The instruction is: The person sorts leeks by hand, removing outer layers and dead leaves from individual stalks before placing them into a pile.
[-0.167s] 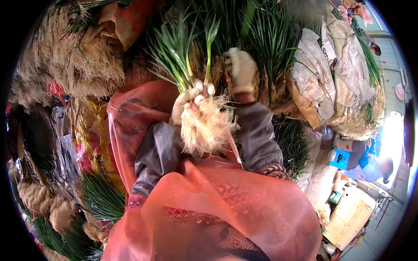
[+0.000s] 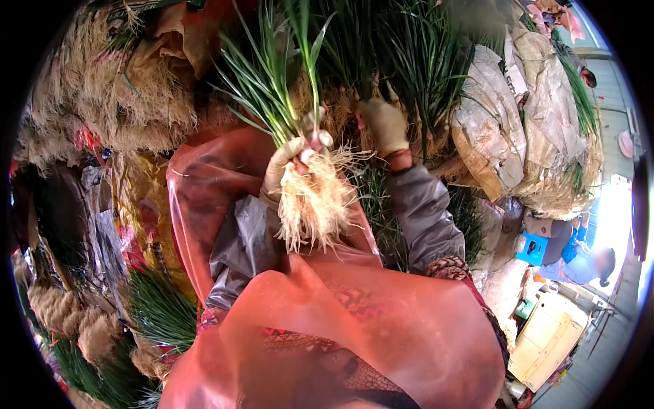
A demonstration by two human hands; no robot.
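Observation:
My gloved left hand (image 2: 278, 167) is closed round a bunch of green garlic (image 2: 305, 153) at its white and pinkish bulbs. The green leaves fan upward and pale, shaggy roots hang below the fist. One stalk stands slightly apart from the others at the bunch's right side. Farther right, my gloved right hand (image 2: 387, 126) reaches to the lower stems of the heaped green garlic (image 2: 419, 65) at the back. Its fingers are blurred and partly turned away, so their grip does not show.
An orange plastic apron (image 2: 354, 300) covers my lap. Piled rooted bundles (image 2: 122, 102) stand at the left, above a yellow sack (image 2: 146, 211). Pale woven sacks (image 2: 490, 116) lie at the right. Beyond them are a person in blue (image 2: 579, 266) and a cream-coloured box (image 2: 548, 337).
My right hand has moved a little right and down, away from the held bunch. The left hand keeps its hold, with the bunch shifted slightly left.

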